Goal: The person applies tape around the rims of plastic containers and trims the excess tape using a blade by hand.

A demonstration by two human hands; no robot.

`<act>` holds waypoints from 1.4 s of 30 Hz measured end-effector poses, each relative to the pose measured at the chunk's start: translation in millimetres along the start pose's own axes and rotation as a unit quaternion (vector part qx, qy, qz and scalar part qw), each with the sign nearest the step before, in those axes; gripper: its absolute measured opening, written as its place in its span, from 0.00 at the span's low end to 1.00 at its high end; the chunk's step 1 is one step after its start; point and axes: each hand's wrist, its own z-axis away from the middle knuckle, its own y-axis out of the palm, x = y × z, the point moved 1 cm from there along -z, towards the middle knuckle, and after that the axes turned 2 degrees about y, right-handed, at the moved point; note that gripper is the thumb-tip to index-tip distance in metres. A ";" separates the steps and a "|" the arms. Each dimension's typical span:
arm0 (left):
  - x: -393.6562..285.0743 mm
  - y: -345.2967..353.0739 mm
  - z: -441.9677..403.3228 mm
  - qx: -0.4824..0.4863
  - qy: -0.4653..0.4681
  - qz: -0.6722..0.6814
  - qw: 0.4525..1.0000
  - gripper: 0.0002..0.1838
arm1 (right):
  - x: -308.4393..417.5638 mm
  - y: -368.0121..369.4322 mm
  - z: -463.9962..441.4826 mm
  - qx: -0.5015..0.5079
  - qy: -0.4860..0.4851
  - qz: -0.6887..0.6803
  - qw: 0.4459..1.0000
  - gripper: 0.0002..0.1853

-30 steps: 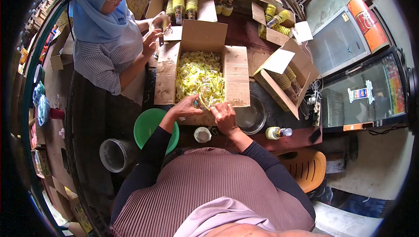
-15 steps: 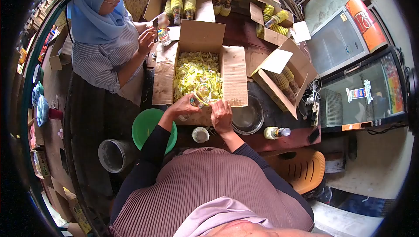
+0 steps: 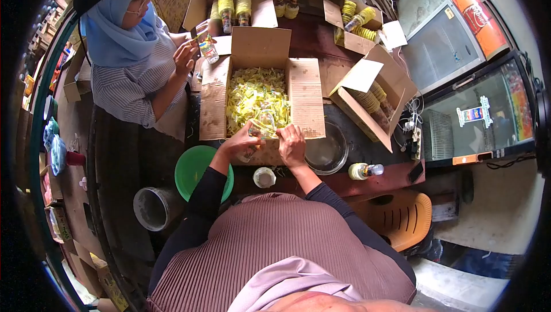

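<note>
The left hand (image 3: 237, 142) grasps a clear plastic cup (image 3: 249, 152) at the near edge of the open cardboard box (image 3: 306, 99). The right hand (image 3: 292, 146) is beside it at the same edge, fingers curled; its tips blend into the yellow strips (image 3: 258, 97) filling the box, so I cannot tell whether they pinch anything. Half a second ago a yellow loop showed plainly between the hands; now it no longer stands out against the strips, and the cup sits lower under the left palm. That suggests the rim strip is being worked loose from the cup, though whether it is free is unclear. Left of the box, a co-worker's hand (image 3: 185, 56) holds a printed clear cup (image 3: 208, 52), now more fully exposed. A green basin (image 3: 188, 165) stands near the box's near-left corner.
</note>
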 end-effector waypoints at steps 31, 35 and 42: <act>13.0 2.2 -6.4 -0.016 0.013 -0.042 0.999 0.26 | -4.1 -4.9 6.0 0.012 -0.038 0.008 0.999 0.08; 10.8 16.3 -1.5 -0.061 0.103 -0.021 0.993 0.32 | -12.7 0.0 0.5 0.034 0.078 -0.131 0.988 0.05; 19.5 6.5 -15.7 -0.100 0.300 -0.272 0.909 0.27 | -23.9 -13.7 1.4 0.038 -0.020 -0.044 0.998 0.05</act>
